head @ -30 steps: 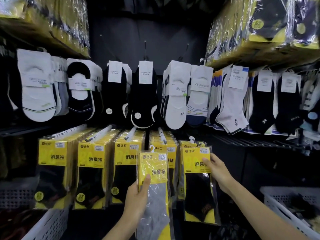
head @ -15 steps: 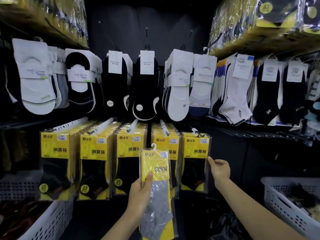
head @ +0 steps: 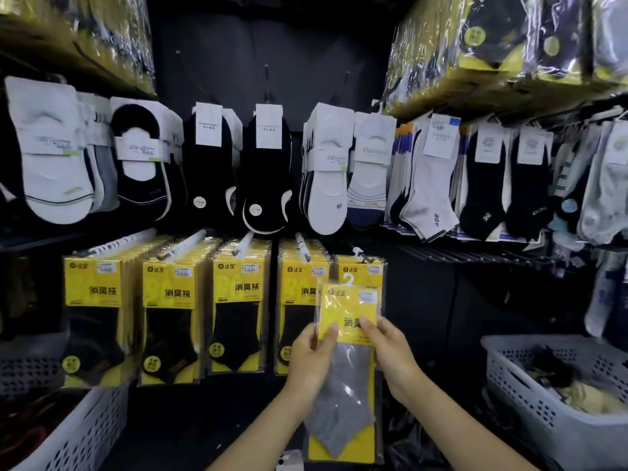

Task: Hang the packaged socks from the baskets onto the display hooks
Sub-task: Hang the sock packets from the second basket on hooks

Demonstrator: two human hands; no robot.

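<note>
In front of the rightmost yellow row, the sock pack is held upright, left hand pinching its left edge, thumb on front, right hand gripping the right edge, hanger just under the hook, well clear of the basket.

At lower centre, the left hand and right hand pinch a clear plastic packet of grey socks on a yellow card (white hanger at its top). It is held in front of hanging yellow-carded packets of black socks. A white perforated plastic basket sits at lower right.
</note>
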